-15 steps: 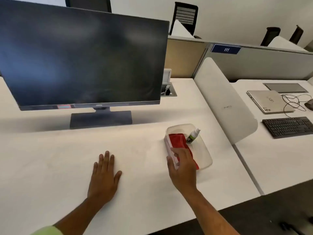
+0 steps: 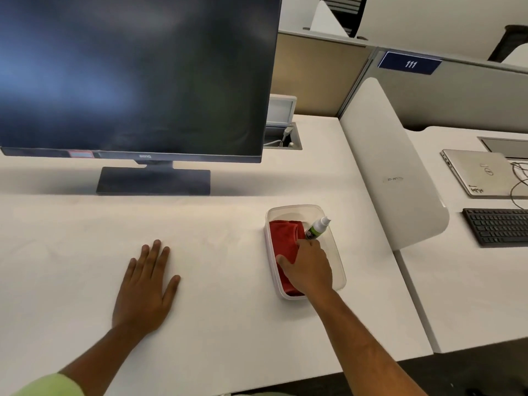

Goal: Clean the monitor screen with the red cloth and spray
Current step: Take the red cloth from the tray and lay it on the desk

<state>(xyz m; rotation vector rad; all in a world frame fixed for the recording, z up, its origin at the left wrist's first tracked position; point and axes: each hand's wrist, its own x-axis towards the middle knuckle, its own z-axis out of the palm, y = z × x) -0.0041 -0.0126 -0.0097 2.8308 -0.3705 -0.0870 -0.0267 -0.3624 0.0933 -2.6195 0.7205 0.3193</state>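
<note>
Upper left: monitor (image 2: 134,78), screen dark, on white bench (image 2: 228,324). Lower left: left hand (image 2: 145,284) flat on bench, fingers (image 2: 155,252) spread, holding nothing. Right of centre: clear tray (image 2: 338,270) holding red cloth (image 2: 283,238) and spray bottle (image 2: 317,228), bottle leaning just beside cloth. Right hand (image 2: 310,270) inside tray over cloth, fingertips at bottle base; cannot tell whether they grip. Far right: laptop (image 2: 474,172), keyboard (image 2: 500,225).
</note>
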